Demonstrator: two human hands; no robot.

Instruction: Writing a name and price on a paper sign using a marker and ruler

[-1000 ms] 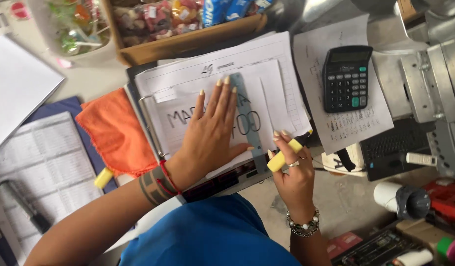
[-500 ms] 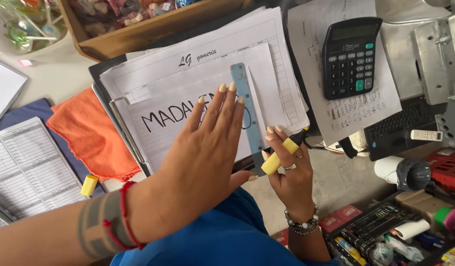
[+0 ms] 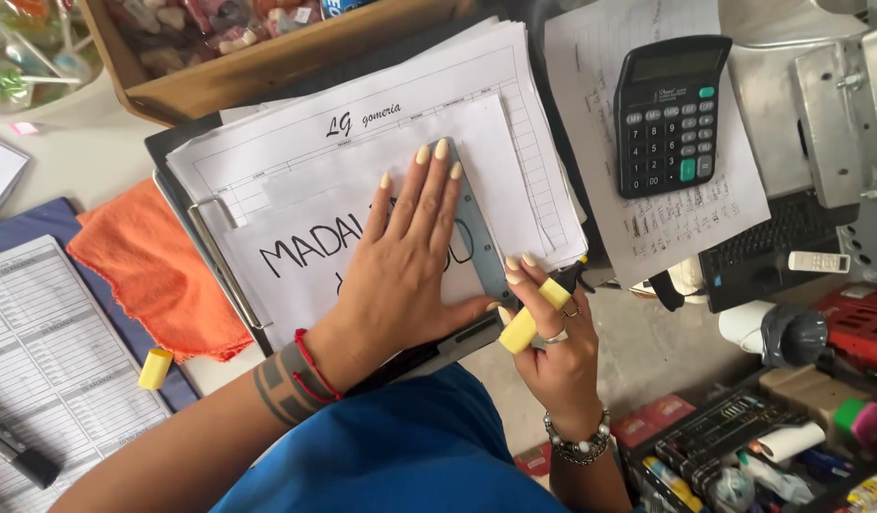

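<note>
Lowered since before, left hand (image 3: 400, 275) flat pins grey ruler (image 3: 476, 237) on lettered sheet (image 3: 296, 256); right hand (image 3: 543, 332), beside ruler, grips yellow marker (image 3: 535, 313)

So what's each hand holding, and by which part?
The right hand grips a yellow marker around its barrel. The left hand holds nothing; it presses flat on a ruler and paper.

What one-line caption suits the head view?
Left hand flattens grey plastic ruler on white lettered sheet; right hand grips yellow marker.
</note>
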